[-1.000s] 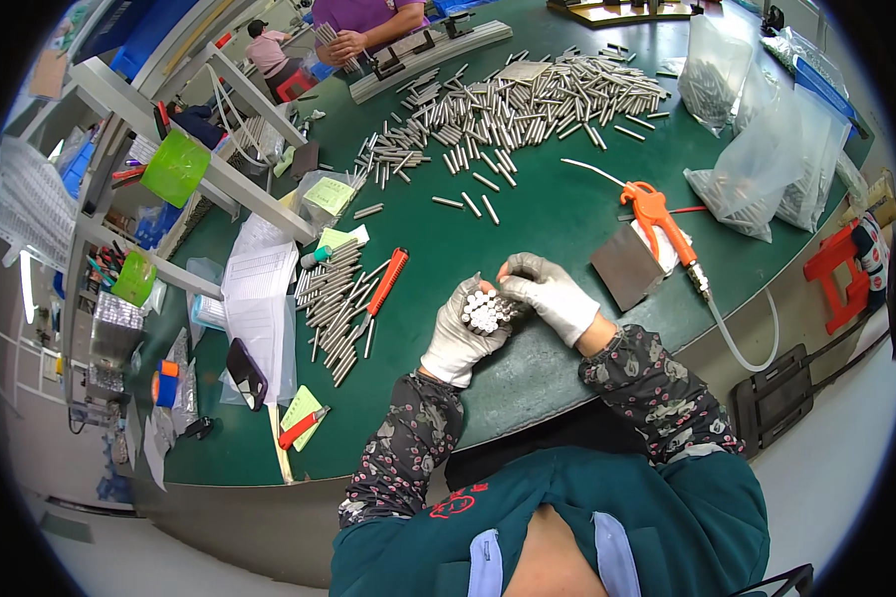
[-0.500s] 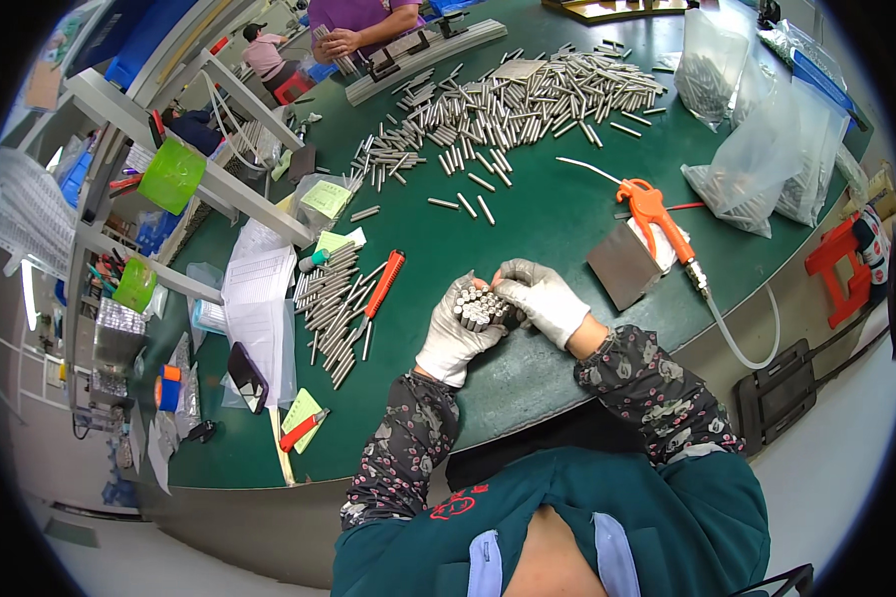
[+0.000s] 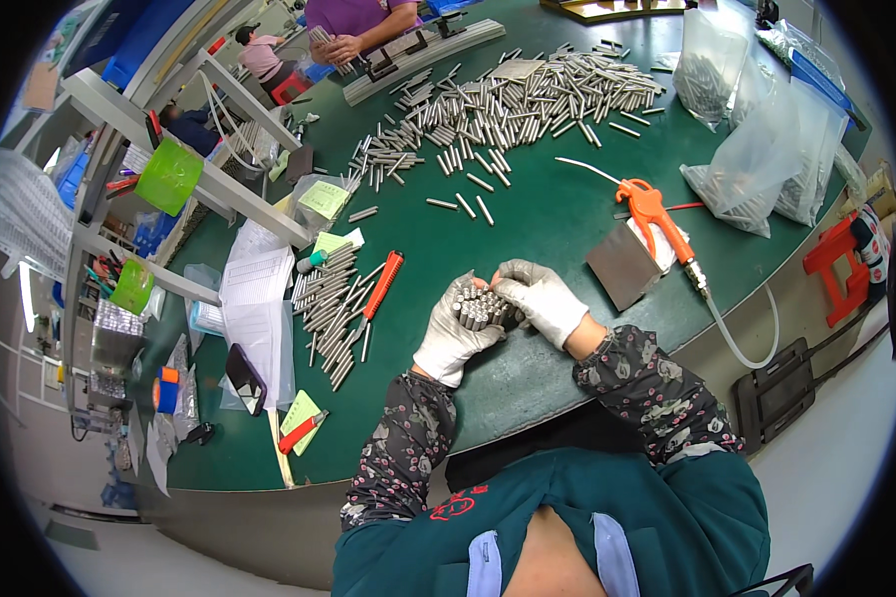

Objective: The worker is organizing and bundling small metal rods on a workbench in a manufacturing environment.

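Note:
A bundle of short metal pins (image 3: 479, 309) stands on end in my gloved hands, their round ends facing up. My left hand (image 3: 451, 338) is wrapped round the bundle from the left. From the right, my right hand (image 3: 545, 300) closes on the bundle's far right side with thumb and fingers; the exact fingertip contact is partly hidden. Left of my hands lies a group of loose metal pins (image 3: 327, 308), and beside it an orange-handled tool (image 3: 383, 286). Further off spreads a large heap of similar pins (image 3: 528, 99).
An orange air blow gun (image 3: 649, 211) with a hose rests on a grey block (image 3: 622, 267) at right. Plastic bags of pins (image 3: 737, 189) stand behind it. Papers (image 3: 257, 298), a phone (image 3: 246, 378) and a red cutter (image 3: 302, 431) lie left. A co-worker's hands (image 3: 340, 48) hold pins across the table.
Almost nothing differs. Both hands keep their hold on the bundle, and the whole view has shifted very slightly.

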`<action>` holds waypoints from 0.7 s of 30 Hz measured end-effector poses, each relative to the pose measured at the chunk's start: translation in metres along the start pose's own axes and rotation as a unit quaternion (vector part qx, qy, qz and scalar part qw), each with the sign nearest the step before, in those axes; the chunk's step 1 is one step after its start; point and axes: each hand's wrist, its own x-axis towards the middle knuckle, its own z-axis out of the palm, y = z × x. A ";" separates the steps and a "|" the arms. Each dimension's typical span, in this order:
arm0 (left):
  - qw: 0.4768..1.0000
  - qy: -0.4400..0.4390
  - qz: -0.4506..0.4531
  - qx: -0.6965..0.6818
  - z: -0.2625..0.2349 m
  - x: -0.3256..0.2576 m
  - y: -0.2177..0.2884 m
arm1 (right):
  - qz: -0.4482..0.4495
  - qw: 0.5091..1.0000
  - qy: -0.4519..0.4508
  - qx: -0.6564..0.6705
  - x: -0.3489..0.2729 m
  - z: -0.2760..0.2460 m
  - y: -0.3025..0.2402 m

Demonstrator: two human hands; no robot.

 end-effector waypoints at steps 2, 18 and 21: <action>1.000 0.002 0.000 -0.016 0.001 -0.001 0.000 | -0.006 1.000 0.000 0.007 0.000 0.001 0.002; 1.000 0.007 -0.013 0.005 0.001 0.001 0.001 | 0.034 0.999 -0.001 0.021 -0.002 -0.001 -0.003; 1.000 0.009 -0.011 -0.027 0.005 -0.001 0.003 | 0.031 0.999 -0.014 0.036 -0.003 -0.003 -0.001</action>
